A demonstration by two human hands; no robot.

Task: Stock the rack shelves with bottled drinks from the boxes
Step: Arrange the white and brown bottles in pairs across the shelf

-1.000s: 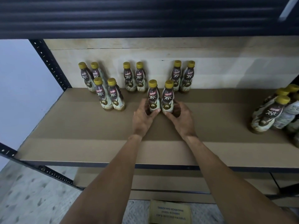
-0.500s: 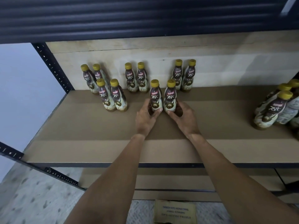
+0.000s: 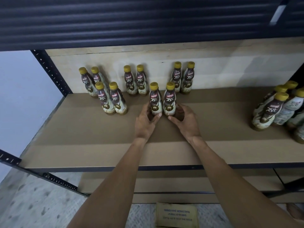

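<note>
Two brown coffee bottles with yellow caps stand side by side on the brown shelf board (image 3: 82,134). My left hand (image 3: 145,120) curls round the base of the left bottle (image 3: 155,99). Round the base of the right bottle (image 3: 170,99) curls my right hand (image 3: 185,120). Behind them stand two pairs of the same bottles (image 3: 136,83) (image 3: 183,78) against the back panel. Further left, several more bottles (image 3: 105,96) stand in two rows.
Several bottles (image 3: 269,112) are grouped at the shelf's right edge. A black perforated upright (image 3: 51,71) frames the left side, and a dark shelf underside hangs above. A cardboard box (image 3: 176,214) lies on the speckled floor below, in front of a lower shelf.
The view has shifted slightly; both hands stay round the two front bottles, which have slid a little further back on the shelf.
</note>
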